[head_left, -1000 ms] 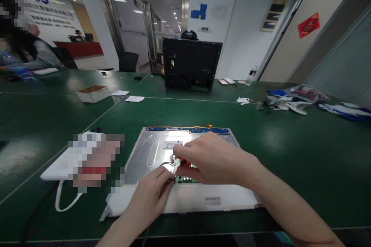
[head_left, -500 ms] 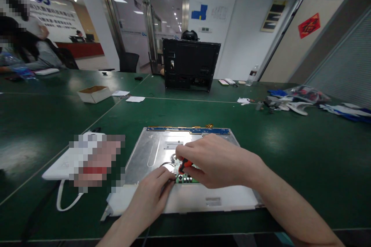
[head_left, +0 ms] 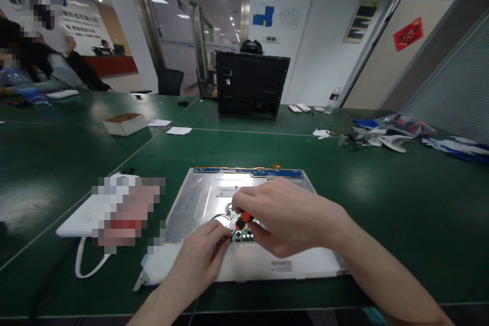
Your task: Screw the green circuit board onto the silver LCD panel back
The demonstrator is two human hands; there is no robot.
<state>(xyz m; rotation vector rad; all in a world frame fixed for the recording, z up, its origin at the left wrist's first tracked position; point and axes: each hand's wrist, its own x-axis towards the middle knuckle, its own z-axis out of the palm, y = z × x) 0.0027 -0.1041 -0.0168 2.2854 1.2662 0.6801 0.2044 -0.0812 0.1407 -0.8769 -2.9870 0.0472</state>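
A metal display panel lies flat on the green table, with a blue circuit strip along its far edge. A green circuit board with small components shows near the panel's middle, partly under my hands. My right hand is closed round the orange and black handle of a screwdriver, held over the board. My left hand has its fingers pressed together at the board's left edge, by the tool's tip; what they hold is too small to make out. A dark cable curves beside them.
At the left lie a white device with a white cable and a blurred pink item. Further off stand an open box and a black monitor. Gloves and bagged items lie far right. People are at the far left.
My right hand has turned slightly, its thumb side lower, and the screwdriver handle has tilted. My left hand stays in place. A person at the far left has shifted right.
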